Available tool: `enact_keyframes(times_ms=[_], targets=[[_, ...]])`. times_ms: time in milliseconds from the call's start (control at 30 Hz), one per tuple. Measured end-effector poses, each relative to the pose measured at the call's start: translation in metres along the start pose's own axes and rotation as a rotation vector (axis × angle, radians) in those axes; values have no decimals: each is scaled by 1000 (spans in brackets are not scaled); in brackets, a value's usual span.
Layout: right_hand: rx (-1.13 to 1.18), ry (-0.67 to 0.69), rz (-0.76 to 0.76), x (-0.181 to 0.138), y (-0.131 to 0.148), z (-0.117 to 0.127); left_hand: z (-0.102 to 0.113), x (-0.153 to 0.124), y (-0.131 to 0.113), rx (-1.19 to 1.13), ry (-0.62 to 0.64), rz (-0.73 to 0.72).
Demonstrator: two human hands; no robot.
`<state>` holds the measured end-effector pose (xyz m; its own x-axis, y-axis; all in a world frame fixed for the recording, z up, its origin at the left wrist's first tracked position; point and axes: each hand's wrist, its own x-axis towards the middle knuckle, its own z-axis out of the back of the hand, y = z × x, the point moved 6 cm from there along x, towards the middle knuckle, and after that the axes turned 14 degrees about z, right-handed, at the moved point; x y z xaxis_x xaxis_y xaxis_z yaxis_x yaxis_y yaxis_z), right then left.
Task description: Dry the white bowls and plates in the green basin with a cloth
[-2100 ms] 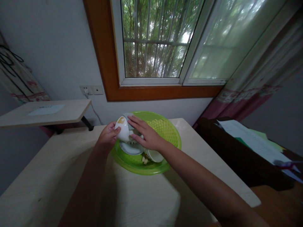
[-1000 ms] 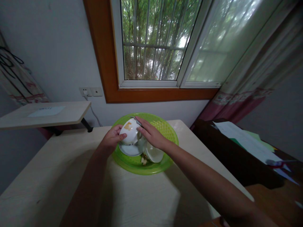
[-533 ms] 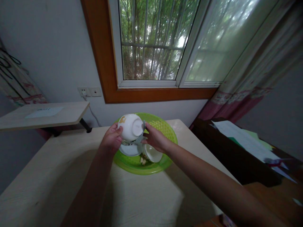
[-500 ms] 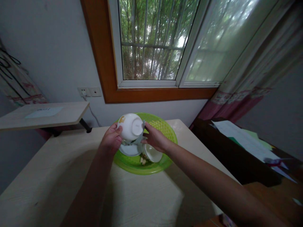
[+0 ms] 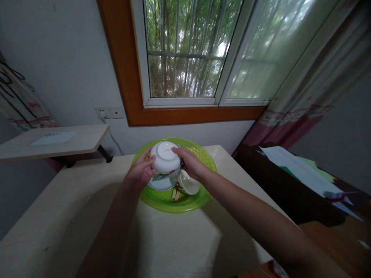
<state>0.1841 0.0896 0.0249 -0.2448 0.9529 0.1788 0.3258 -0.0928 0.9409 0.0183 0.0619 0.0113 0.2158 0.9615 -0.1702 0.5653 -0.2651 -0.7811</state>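
Observation:
A white bowl point(image 5: 164, 159) is tipped upside down between my two hands, its foot ring facing up. My left hand point(image 5: 142, 170) grips its left side, thumb on the outer wall. My right hand point(image 5: 189, 161) is closed at its right side, thumb over the base, with a grey-green patterned cloth point(image 5: 168, 175) under the rim. Below lies a green basket point(image 5: 174, 207) with a perforated inside. In it are a white plate point(image 5: 161, 184), a second white bowl point(image 5: 189, 183) tilted on its side with a patterned outside, and light wooden pieces point(image 5: 175, 194), perhaps chopsticks.
The basket stands on a pale wooden table point(image 5: 171, 243) against the wall under a window point(image 5: 191, 50). At the left is a small raised shelf point(image 5: 55, 141) with a paper on it. Papers point(image 5: 298, 170) lie on dark furniture at the right, beside a curtain point(image 5: 295, 92).
The bowl has turned so its base points more upward, and it has shifted slightly right. My right thumb has moved onto the base. The second bowl has shifted slightly.

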Motion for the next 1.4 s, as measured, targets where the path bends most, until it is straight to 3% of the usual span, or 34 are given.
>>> enact_keyframes(times_ms=[167, 433, 633, 800, 933, 1133, 1267, 1400], targets=[[22, 57, 55, 8, 6, -5, -7, -1, 4, 14, 4, 22], [-103, 109, 133, 11, 7, -13, -6, 0, 6, -28, -97, 36], [-276, -24, 233, 8, 4, 0, -5, 2, 3, -146, -142, 45], [-448, 3, 398, -2, 9, 3, -3, 3, 3, -222, -157, 70], [-652, 92, 564, -13, 23, -4, -5, 2, 2, -236, -144, 64], [-1058, 381, 896, -40, 44, -31, -8, 1, 3, -231, -80, 100], [-1270, 553, 1009, -56, 40, -42, -5, 4, 6, -258, -87, 128], [-1374, 640, 1066, -61, 36, -43, -5, 4, 6, -286, -90, 132]])
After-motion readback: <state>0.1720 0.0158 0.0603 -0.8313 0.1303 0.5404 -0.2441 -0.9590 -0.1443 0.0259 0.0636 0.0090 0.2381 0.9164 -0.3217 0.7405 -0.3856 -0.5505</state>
